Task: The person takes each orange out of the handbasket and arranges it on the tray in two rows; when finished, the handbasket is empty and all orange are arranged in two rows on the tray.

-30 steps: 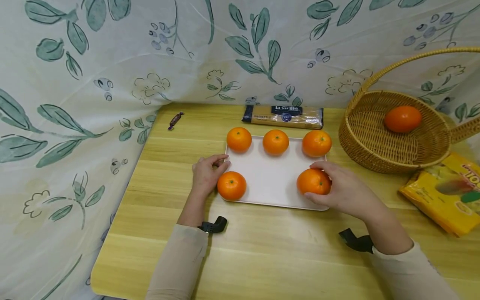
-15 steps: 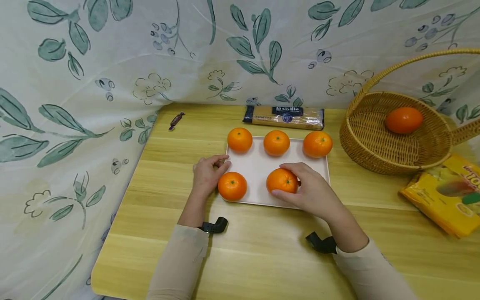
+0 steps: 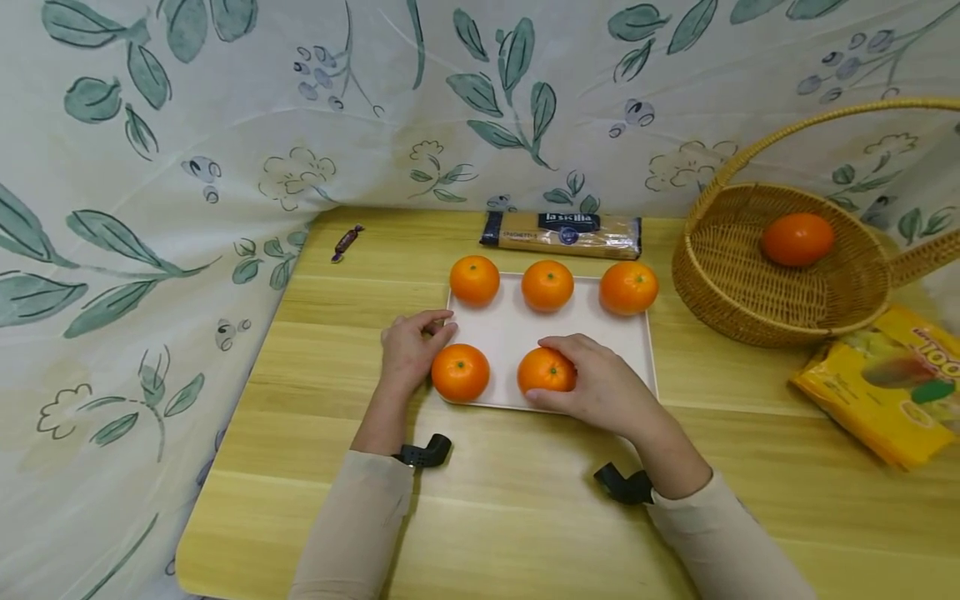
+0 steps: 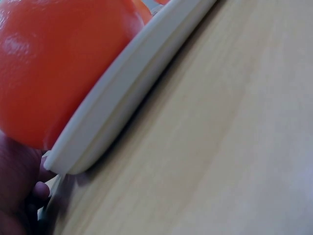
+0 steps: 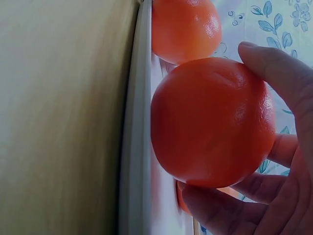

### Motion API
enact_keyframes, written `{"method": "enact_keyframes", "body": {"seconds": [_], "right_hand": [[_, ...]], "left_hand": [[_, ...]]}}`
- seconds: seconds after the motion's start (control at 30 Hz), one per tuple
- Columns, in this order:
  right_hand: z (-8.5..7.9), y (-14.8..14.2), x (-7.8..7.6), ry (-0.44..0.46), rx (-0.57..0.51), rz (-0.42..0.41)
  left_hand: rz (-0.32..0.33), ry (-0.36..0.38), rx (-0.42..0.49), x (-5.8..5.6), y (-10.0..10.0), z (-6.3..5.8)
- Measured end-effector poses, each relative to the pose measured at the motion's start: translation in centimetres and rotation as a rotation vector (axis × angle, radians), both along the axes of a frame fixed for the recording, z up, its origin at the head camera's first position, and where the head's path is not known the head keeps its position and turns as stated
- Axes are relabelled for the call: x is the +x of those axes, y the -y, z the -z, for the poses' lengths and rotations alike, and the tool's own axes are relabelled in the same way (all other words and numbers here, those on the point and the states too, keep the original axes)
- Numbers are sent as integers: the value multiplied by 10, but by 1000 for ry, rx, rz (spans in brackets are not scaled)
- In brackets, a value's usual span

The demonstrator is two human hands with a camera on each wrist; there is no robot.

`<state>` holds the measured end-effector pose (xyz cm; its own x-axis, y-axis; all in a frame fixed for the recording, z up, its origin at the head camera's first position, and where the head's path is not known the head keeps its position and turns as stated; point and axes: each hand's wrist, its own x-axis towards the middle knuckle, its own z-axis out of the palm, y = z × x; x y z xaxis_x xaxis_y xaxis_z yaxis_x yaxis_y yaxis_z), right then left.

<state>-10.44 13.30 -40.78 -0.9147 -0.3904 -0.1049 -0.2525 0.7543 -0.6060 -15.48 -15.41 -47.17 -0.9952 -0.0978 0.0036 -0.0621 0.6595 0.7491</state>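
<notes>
A white rectangular tray (image 3: 495, 329) lies on the wooden table, with three oranges along its far side. My left hand (image 3: 407, 354) holds the tray's left edge, thumb and fingers at the rim. Just beside it, another orange (image 3: 461, 372) sits at the near-left corner. In my right hand (image 3: 606, 385) is an orange (image 3: 546, 370) at the middle of the tray's near side, gripped between thumb and fingers. The right wrist view shows this held orange (image 5: 210, 122) close over the tray, with the fingers spread round its far side.
A spaghetti packet (image 3: 562, 234) lies behind the tray, and a wrapped candy (image 3: 347, 243) at the far left. To the right stands a wicker basket (image 3: 742, 308) holding a red-orange fruit (image 3: 798, 239). A yellow packet (image 3: 892, 392) leans by the basket.
My right hand has moved left with the orange, from the tray's near-right corner to the middle of the near side. The left hand has stayed at the tray's left edge.
</notes>
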Motion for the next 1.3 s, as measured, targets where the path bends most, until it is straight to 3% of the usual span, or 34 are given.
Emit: {"method": "enact_keyframes", "body": {"seconds": [0.47, 1.03, 1.3], "right_hand": [[5, 7, 1, 14, 4, 3], [10, 10, 4, -35, 1, -9], [6, 8, 3, -34, 13, -27]], "left_hand": [[-5, 12, 11, 0, 0, -1], [-6, 31, -3, 1, 0, 0], [-8, 40, 10, 1, -1, -2]]}}
